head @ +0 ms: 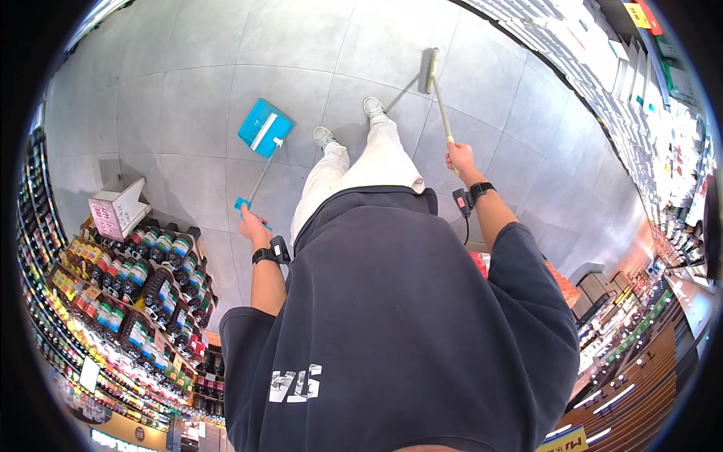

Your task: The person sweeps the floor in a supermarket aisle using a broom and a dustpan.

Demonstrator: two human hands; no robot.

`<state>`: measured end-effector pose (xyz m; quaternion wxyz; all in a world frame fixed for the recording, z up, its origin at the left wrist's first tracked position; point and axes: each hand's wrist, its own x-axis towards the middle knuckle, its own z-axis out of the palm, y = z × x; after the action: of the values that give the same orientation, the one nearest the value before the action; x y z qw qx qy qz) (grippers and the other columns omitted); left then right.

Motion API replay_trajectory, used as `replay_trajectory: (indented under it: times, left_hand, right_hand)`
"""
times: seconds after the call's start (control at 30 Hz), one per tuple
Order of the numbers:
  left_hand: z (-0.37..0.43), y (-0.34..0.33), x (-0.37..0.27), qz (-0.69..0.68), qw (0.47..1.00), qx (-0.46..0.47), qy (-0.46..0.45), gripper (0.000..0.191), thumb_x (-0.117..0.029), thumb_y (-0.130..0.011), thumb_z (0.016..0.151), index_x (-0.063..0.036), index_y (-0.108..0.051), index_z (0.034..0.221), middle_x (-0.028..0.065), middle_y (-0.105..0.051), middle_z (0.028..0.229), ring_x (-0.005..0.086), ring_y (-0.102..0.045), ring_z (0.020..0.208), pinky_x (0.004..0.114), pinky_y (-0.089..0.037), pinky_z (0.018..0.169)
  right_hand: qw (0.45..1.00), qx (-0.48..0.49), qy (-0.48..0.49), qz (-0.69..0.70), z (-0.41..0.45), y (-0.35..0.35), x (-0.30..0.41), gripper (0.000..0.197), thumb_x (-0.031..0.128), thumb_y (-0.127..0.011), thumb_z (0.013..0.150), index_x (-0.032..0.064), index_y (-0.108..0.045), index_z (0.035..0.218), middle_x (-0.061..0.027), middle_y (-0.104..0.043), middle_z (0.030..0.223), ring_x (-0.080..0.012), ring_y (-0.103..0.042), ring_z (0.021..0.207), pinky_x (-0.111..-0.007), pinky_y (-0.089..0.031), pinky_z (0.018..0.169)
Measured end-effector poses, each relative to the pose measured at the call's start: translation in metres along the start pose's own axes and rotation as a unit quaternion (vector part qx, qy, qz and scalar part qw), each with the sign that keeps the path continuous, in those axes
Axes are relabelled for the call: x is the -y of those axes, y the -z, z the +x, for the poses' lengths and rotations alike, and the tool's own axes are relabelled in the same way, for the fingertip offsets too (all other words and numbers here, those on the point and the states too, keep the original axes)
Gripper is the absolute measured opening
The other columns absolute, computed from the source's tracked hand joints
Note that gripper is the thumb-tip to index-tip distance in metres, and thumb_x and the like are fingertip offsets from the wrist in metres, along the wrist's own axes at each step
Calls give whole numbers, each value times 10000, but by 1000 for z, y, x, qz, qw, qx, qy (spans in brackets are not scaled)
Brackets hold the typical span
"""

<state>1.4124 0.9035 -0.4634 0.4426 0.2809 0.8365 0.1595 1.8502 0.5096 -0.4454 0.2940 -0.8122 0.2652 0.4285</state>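
In my left hand is the handle of a long-handled dustpan. Its blue plastic pan rests on the grey tiled floor, left of my shoes, with a white comb-like strip across it. My right hand grips the pale yellow end of a broom's handle. The broom head is out ahead to the right, at or close to the floor, with its shadow beside it. Broom and dustpan are well apart, one on each side of my feet. Whether the pan holds any dirt, I cannot tell.
At the left stands a stacked display of dark bottles with a white and pink sign box at its corner. Stocked shelves run along the right side. A red and orange object shows behind my right arm.
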Motion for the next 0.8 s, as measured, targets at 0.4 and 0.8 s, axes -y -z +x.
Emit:
replay_trajectory:
  times: [0.4,0.8]
  left_hand:
    - [-69,-27,-8,-28,998,-26,40,425,-370,-675,881,-108,-431,651,-2,-383,558,136,-372,456,349,-350,444]
    - [-91,-54,-18,-9,998,-23,64,430,-385,-693,856,-97,-442,658,12,-397,547,150,-381,442,359,-353,428]
  right_hand:
    - [989,93,-2,-112,67,5,38,327,176,-512,911,-30,-597,671,-130,-575,543,-246,-563,434,-414,-423,422]
    - [979,196,19,-54,42,-11,77,278,244,-565,977,-32,-600,986,-50,-561,676,-110,-492,488,-284,-411,418]
